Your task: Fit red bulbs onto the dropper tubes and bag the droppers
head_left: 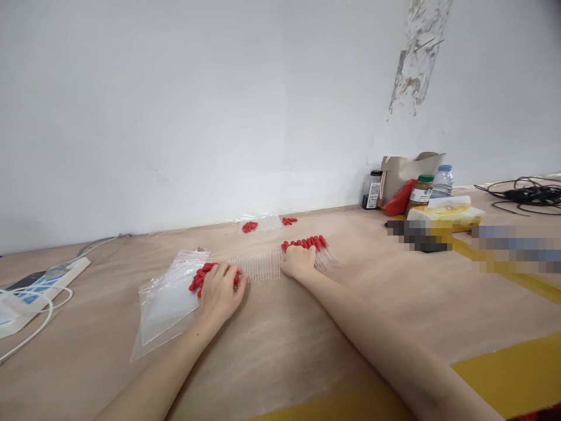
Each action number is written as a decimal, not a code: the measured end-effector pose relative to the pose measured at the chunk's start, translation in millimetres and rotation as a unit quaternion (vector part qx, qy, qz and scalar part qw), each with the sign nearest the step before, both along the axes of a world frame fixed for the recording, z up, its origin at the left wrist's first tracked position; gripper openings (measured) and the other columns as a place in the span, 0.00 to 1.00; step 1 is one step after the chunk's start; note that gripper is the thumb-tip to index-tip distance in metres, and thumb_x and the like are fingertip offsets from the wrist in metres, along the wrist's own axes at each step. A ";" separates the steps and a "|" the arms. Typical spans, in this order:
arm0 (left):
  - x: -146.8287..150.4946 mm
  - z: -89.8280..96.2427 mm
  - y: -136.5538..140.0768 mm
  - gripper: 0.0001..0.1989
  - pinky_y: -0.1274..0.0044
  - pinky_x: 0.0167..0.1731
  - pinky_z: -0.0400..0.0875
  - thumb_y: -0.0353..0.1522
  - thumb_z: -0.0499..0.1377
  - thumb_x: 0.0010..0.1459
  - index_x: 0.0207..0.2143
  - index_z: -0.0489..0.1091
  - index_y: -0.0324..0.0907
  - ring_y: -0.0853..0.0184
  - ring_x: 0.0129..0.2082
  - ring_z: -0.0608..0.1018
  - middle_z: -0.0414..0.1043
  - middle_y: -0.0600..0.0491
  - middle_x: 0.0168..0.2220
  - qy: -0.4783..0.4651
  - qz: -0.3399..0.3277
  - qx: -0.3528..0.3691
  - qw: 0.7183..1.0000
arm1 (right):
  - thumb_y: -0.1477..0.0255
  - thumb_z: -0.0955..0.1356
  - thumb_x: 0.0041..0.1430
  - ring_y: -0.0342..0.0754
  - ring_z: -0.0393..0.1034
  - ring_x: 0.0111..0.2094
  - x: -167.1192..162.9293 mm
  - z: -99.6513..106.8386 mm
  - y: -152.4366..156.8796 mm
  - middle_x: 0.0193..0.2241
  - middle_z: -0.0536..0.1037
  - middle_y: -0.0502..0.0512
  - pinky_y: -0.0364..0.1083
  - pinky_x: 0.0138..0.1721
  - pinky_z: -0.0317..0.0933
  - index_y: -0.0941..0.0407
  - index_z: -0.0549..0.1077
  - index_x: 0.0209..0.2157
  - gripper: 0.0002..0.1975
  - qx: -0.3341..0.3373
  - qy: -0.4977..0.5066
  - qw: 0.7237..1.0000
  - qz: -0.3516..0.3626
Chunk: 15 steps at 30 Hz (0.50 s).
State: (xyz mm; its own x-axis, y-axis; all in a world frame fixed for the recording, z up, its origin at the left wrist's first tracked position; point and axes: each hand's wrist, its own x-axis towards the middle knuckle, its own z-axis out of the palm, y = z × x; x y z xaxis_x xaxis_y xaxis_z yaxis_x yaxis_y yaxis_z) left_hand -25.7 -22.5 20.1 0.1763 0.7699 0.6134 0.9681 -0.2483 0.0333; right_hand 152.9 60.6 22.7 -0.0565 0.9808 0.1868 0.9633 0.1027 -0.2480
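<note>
Over a pile of red rubber dropper bulbs (204, 272) lies my left hand (221, 290), its fingers curled down, with red showing between thumb and forefinger. My right hand (299, 261) is closed at the edge of a row of red-topped droppers (323, 250); its fingertips are hidden, but a dropper appears to be in its grip. Between the hands, bare clear dropper tubes (262, 266) lie side by side on the brown tabletop (272, 345). Clear zip bags (169, 310) lie flat beneath and left of the bulb pile.
Two small groups of red bulbs (249, 227) lie near the wall. A power strip (56, 286) with white cables lies at left. At right stand a black-capped bottle (372, 190), a green-lidded jar (421, 192), a beige bag (397, 172) and a tissue pack (447, 217).
</note>
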 end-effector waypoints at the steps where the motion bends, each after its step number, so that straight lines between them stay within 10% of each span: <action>1: -5.2 0.7 2.9 0.07 0.70 0.35 0.61 0.35 0.52 0.54 0.29 0.66 0.42 0.59 0.34 0.68 0.66 0.50 0.31 0.013 0.029 0.009 0.999 | 0.73 0.62 0.50 0.53 0.69 0.34 -2.3 0.8 2.1 0.31 0.75 0.64 0.54 0.42 0.44 0.60 0.73 0.31 0.10 -0.008 -0.003 1.000 0.001; 10: -14.8 -10.2 12.7 0.09 0.69 0.33 0.60 0.36 0.52 0.54 0.27 0.67 0.41 0.56 0.35 0.67 0.65 0.48 0.32 0.057 0.093 0.006 0.994 | 0.77 0.60 0.51 0.55 0.69 0.34 -10.7 8.6 -2.5 0.31 0.75 0.66 0.55 0.41 0.44 0.62 0.73 0.31 0.11 -0.037 -0.006 0.999 0.016; 15: -2.0 -1.4 1.1 0.07 0.68 0.37 0.60 0.32 0.51 0.56 0.30 0.66 0.40 0.58 0.36 0.67 0.66 0.48 0.33 0.005 0.011 0.035 0.999 | 0.71 0.54 0.59 0.51 0.67 0.34 27.0 12.5 -21.1 0.34 0.74 0.63 0.49 0.37 0.51 0.62 0.66 0.39 0.14 0.034 0.038 0.996 0.074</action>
